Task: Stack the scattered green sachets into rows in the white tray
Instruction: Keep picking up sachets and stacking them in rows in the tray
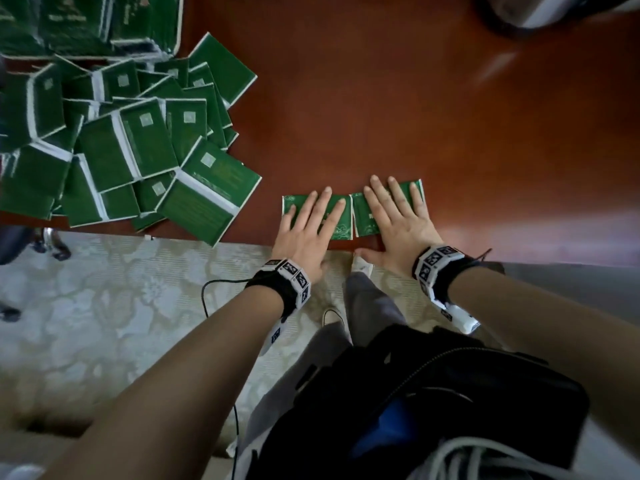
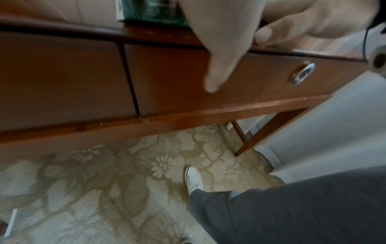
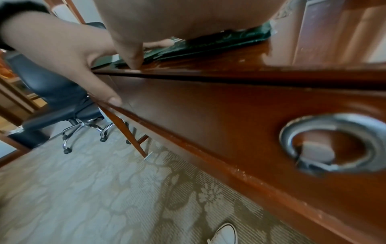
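2 green sachets [image 1: 346, 216] are pressed flat near the desk [image 1: 415, 116] edge, 1 under each spread hand: left hand [image 1: 306, 230], right hand [image 1: 394, 223]. The sachet pile [image 1: 114, 147] lies left; a white tray [image 1: 178, 32] seemingly holds rows, blurred.

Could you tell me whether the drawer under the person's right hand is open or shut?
Shut. The drawer front sits level with the panel beside it, just under the desk top, and its ring handle hangs untouched.
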`<act>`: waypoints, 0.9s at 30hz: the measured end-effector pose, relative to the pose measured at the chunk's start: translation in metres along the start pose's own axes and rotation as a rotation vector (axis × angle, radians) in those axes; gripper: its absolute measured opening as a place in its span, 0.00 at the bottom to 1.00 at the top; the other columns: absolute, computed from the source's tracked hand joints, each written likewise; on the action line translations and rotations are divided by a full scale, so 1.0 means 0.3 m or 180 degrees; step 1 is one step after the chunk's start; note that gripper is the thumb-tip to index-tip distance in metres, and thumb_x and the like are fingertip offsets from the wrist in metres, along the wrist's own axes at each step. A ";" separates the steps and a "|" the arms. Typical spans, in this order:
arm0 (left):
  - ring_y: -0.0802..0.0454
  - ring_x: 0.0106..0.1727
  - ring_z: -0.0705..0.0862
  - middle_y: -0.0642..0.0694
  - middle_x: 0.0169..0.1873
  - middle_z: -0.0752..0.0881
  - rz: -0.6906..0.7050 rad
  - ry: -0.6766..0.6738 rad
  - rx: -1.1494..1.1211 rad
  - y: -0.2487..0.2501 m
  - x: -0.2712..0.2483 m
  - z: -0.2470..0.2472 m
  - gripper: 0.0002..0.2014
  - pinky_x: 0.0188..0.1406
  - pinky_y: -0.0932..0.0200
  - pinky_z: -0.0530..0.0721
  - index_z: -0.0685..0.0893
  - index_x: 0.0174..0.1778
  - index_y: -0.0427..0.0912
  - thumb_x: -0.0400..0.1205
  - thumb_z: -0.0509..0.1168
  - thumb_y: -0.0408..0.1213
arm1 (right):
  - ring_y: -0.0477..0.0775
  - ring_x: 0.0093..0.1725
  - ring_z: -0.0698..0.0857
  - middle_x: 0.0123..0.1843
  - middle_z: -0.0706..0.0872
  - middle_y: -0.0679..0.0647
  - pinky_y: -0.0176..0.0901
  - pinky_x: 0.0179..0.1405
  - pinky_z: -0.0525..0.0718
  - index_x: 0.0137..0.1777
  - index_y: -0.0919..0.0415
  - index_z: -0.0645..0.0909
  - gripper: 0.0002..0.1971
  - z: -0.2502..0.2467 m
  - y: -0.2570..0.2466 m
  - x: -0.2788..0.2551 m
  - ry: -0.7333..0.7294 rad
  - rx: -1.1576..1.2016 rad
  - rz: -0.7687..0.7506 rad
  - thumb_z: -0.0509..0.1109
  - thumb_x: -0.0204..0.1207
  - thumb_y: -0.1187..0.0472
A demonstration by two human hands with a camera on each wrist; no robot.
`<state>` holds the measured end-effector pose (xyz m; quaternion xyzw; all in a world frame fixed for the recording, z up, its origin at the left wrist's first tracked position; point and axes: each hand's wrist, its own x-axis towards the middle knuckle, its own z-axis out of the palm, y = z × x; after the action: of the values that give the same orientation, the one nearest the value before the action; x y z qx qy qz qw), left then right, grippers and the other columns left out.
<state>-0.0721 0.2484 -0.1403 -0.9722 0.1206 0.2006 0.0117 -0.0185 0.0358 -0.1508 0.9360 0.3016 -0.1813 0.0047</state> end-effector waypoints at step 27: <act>0.34 0.67 0.81 0.34 0.69 0.80 -0.1036 0.0885 -0.0390 -0.298 -0.552 -0.926 0.26 0.63 0.47 0.81 0.73 0.79 0.44 0.85 0.67 0.43 | 0.65 0.62 0.84 0.61 0.85 0.65 0.49 0.55 0.78 0.65 0.65 0.82 0.14 -1.014 -0.470 -0.034 0.0704 0.0156 0.0055 0.65 0.82 0.62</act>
<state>-0.0905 0.3535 0.1780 -0.9960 -0.0499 0.0671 -0.0320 -0.0036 0.1813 0.1511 0.9527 0.2877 -0.0841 -0.0500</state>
